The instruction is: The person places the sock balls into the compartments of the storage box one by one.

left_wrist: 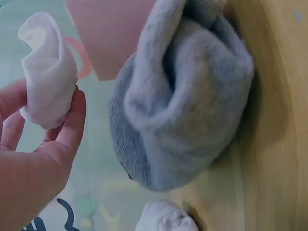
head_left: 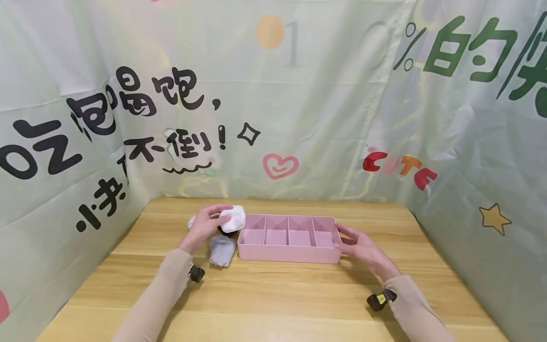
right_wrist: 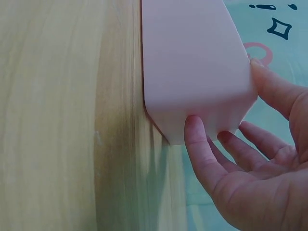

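Observation:
My left hand (head_left: 204, 228) pinches a balled white sock (head_left: 232, 218) between thumb and fingers, just off the left end of a pink divided box (head_left: 288, 254). Below that hand, a folded grey sock (head_left: 222, 250) lies on the table; it looms large in the left wrist view. Another white sock (left_wrist: 166, 217) is partly hidden behind the hand, and a black item (head_left: 229, 232) peeks out under the held sock. At the box's right end, my right hand (head_left: 363, 247) holds it, thumb at the rim and fingertips (right_wrist: 194, 122) against the end wall.
The box's compartments (head_left: 301, 237) face up, split by upright dividers. A wooden table (head_left: 273, 294) carries everything. Printed cloth (head_left: 273, 104) hangs along the table's back and both sides. Each wrist wears a small black camera (head_left: 378, 301).

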`<state>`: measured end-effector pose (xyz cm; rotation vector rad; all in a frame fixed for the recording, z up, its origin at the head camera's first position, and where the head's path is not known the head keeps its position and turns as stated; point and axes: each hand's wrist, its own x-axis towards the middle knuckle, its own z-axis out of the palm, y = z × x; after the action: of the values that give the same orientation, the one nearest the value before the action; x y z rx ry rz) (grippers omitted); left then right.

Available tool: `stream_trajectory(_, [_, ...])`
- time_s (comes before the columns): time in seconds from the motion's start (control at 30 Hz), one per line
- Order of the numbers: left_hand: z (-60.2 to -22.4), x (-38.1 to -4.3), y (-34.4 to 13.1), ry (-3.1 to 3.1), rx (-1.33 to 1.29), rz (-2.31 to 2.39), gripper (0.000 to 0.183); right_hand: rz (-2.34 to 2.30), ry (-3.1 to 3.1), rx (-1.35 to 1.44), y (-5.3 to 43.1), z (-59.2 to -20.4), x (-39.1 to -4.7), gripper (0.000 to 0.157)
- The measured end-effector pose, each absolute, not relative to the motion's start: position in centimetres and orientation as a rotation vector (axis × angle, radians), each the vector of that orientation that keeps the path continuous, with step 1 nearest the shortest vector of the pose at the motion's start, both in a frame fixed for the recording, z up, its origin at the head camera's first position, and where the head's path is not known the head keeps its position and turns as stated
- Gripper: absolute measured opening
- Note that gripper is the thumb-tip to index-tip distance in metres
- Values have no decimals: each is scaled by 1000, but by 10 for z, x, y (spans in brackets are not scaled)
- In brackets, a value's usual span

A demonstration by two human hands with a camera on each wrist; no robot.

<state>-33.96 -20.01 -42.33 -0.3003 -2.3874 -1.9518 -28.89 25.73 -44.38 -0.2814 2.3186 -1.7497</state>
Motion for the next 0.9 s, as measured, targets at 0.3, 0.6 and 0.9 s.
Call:
stream_trajectory(0.3, [-429,-340,-178,-2446,-449,-1896,33,-1786,2285,-302,257,-446,-289,75])
stream_trajectory(0.6, [-430,-343,-159,-2493,-524,-1772,27,-1765,2303,-298,258,-445,-288,76])
stream_trajectory(0.9, [-428,-341,-147,-2570,-479,-1608,21,-1774,2302,-301,258,-445,-289,77])
